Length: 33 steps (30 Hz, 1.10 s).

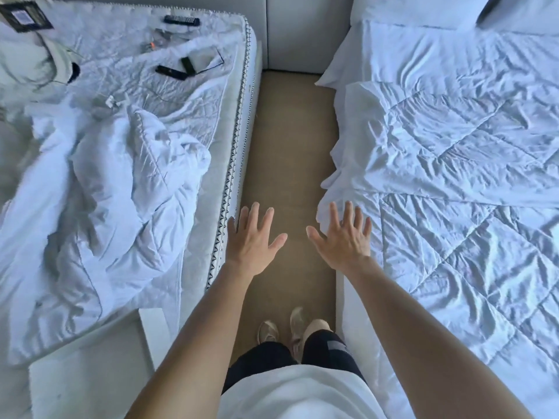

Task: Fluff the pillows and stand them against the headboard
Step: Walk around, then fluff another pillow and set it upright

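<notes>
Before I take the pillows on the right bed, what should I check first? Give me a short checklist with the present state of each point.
1. Left hand free: ok, open, holding nothing.
2. Right hand free: ok, open, holding nothing.
3. White pillows located: ok, two at the head of the right bed.
4. Pillows within reach: not ok, both hands hover above the carpet, well short of them.
5. Pillows upright against the headboard: cannot tell, the frame edge cuts them.
6. Pillows on the left bed: cannot tell, only a crumpled duvet and a remote control show.
</notes>
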{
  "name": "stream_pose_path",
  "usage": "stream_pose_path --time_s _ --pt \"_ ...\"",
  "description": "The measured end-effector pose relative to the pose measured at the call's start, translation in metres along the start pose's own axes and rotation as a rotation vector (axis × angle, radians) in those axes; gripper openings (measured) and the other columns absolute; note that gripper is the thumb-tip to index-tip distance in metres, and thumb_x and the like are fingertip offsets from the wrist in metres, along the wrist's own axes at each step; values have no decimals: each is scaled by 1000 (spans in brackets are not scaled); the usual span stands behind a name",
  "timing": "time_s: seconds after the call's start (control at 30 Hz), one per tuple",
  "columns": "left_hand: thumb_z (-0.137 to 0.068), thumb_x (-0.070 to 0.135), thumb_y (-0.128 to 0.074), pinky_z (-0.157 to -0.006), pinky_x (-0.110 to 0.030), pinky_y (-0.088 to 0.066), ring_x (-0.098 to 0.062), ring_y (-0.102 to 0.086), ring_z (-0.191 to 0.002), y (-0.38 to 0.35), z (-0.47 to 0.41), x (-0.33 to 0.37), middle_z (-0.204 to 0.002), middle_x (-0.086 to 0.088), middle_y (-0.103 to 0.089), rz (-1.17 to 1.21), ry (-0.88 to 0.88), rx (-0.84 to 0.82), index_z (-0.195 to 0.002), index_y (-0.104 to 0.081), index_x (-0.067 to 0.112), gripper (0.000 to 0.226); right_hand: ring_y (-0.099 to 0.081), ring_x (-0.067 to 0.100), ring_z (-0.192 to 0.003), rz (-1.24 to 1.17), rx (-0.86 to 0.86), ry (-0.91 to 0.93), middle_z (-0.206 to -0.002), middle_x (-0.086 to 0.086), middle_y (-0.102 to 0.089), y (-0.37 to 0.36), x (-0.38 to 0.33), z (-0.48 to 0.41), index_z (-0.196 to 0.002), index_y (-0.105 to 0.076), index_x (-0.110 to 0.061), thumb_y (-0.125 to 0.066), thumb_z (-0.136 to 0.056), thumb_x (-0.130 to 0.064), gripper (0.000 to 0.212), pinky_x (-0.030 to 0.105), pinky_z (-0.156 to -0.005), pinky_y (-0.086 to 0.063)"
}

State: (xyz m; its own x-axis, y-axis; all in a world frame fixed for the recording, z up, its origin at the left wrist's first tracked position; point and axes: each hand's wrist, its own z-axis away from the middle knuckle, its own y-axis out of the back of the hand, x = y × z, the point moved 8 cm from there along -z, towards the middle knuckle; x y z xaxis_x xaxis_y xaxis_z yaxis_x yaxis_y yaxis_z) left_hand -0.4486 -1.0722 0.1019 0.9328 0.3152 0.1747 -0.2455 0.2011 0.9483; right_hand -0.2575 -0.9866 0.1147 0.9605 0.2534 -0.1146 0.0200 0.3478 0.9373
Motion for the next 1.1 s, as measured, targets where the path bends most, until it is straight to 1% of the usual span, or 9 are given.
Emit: stream_pose_path --time_s 0.17,0.33,0.43,0.57,0.6,0.73,0.93,1.1 --pt "-98 68 -33 -121 -60 -20 -36 -22 -151 12 -76 17 -166 -13 -18 -21 -72 -1 -158 -25 23 76 2 36 -155 -32 -25 -66 -169 16 1 16 14 -56 -161 -4 -23 -26 -93 -75 89 56 -122 2" --pt "-97 66 -34 -120 -62 -19 -38 -21 -151 31 -162 46 -166 -14 -18 -21 -115 -3 -158 -27 21 76 1 37 -154 -53 7 -103 -168 16 -1 45 37 -132 -161 -6 -23 -27 -92 -75 89 57 -123 -1" --pt "-97 66 -36 -118 -63 -23 -40 -24 -150 43 -214 66 -164 -15 -21 -43 -136 6 -157 -30 21 75 1 36 -155 -67 24 -134 -168 15 -1 64 53 -180 -161 -7 -25 -26 -92 -76 89 57 -123 0" --pt "-95 69 -26 -114 -63 -30 -40 -30 -147 68 -280 91 -162 -16 -26 -50 -155 30 -155 -33 21 78 -1 37 -154 -73 52 -166 -168 15 -2 97 72 -242 -161 -8 -25 -25 -91 -77 89 57 -122 -1" --pt "-95 69 -26 -115 -63 -29 -40 -30 -147 74 -292 97 -162 -16 -26 -58 -168 38 -155 -33 21 78 -1 37 -154 -72 63 -174 -167 16 -3 105 75 -254 -161 -9 -24 -26 -91 -77 89 57 -122 -1" --pt "-99 66 -33 -119 -62 -20 -37 -21 -151 91 -342 117 -166 -14 -18 -100 -225 15 -158 -26 22 74 0 36 -154 -81 53 -210 -168 17 -2 129 86 -301 -161 -8 -24 -25 -91 -76 89 56 -122 0" --pt "-99 67 -32 -119 -61 -19 -36 -19 -152 104 -422 133 -167 -14 -16 -120 -298 3 -159 -24 24 74 4 35 -155 -93 56 -261 -168 18 1 149 95 -367 -162 -5 -23 -22 -92 -76 89 55 -123 2" --pt "-100 67 -28 -120 -60 -16 -35 -14 -154 128 -506 144 -168 -13 -11 -100 -372 0 -160 -19 25 74 5 35 -155 -99 73 -359 -168 18 1 171 102 -429 -161 -4 -23 -22 -92 -76 89 56 -122 3"
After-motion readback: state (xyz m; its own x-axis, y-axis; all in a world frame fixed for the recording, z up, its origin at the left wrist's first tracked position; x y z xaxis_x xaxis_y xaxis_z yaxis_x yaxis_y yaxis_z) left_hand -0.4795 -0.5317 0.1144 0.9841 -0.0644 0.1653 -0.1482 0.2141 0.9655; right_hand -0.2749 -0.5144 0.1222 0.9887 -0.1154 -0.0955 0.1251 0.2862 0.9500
